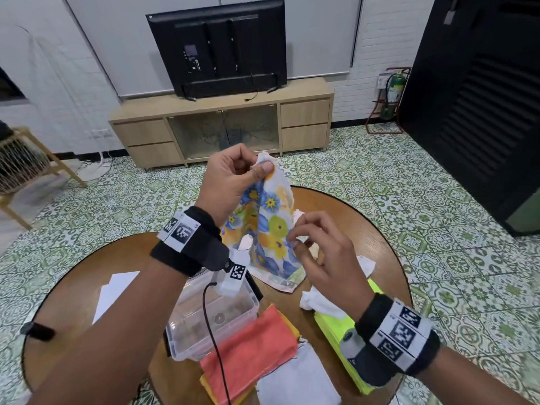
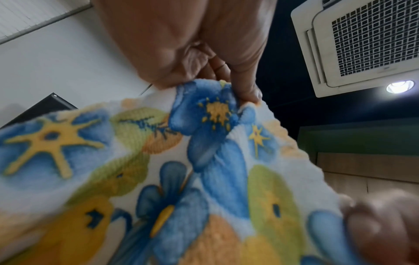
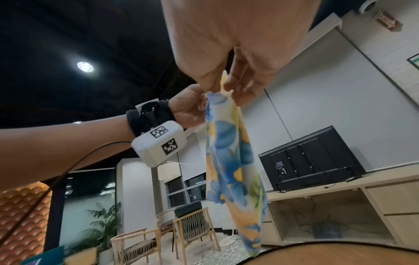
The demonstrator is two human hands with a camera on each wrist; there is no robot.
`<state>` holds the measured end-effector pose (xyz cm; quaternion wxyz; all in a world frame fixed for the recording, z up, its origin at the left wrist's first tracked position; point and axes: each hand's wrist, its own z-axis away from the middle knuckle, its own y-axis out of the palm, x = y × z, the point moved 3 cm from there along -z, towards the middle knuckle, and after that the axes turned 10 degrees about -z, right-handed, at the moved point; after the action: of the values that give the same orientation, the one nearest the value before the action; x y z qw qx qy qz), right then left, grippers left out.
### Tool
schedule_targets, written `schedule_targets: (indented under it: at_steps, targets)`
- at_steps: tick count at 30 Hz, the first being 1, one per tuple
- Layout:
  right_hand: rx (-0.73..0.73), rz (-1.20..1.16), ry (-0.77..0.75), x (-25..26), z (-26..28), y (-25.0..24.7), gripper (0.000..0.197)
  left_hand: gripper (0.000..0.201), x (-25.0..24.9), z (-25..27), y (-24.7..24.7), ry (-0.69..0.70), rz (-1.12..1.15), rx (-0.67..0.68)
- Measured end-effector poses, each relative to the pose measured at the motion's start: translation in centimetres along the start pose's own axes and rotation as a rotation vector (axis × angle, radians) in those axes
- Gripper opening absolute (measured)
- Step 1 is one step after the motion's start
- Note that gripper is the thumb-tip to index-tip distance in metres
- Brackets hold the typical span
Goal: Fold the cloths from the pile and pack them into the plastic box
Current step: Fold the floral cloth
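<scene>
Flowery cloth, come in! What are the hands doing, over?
Left hand pinches flowery cloth top corner; right hand pinches its edge lower down. Cloth held up over round table, unfolded. Clear plastic box empty, unblocked.

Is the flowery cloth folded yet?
Not folded. The flowery cloth hangs loose, pinched by the left hand and right hand above the table.

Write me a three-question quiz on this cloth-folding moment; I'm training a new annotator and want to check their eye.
1. True or false: the plastic box already holds folded cloths.
2. Which hand holds the flowered cloth higher? A) left hand B) right hand
3. Fill in: the orange cloth lies flat on the round ______.

Key: 1. false, the box shows no cloths inside; 2. A; 3. table.
</scene>
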<state>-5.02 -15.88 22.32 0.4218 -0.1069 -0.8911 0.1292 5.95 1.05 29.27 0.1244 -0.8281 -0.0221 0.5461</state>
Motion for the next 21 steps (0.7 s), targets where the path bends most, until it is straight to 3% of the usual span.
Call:
schedule_targets:
  at_steps: [3,8,14,17,21]
  targets:
    - [0.034,-0.002,0.074,-0.8,0.8,0.6,0.022,0.025,0.2,0.0,-0.1,0.007,0.008,-0.015]
    - [-0.083,-0.108,0.198,-1.8,1.6,0.2,0.038,0.027,0.4,0.1,-0.6,0.022,-0.005,-0.059]
    - [-0.070,-0.263,0.212,-0.9,0.6,-0.7,0.024,0.025,1.5,0.6,-0.3,0.012,-0.002,0.002]
    - [0.045,-0.121,0.126,-1.3,-0.4,-0.2,0.031,0.024,1.4,1.3,0.9,0.023,-0.056,0.088]
    - [0.000,0.118,0.108,-2.4,-0.6,0.4,0.025,0.029,1.3,2.0,2.0,0.022,-0.140,0.217]
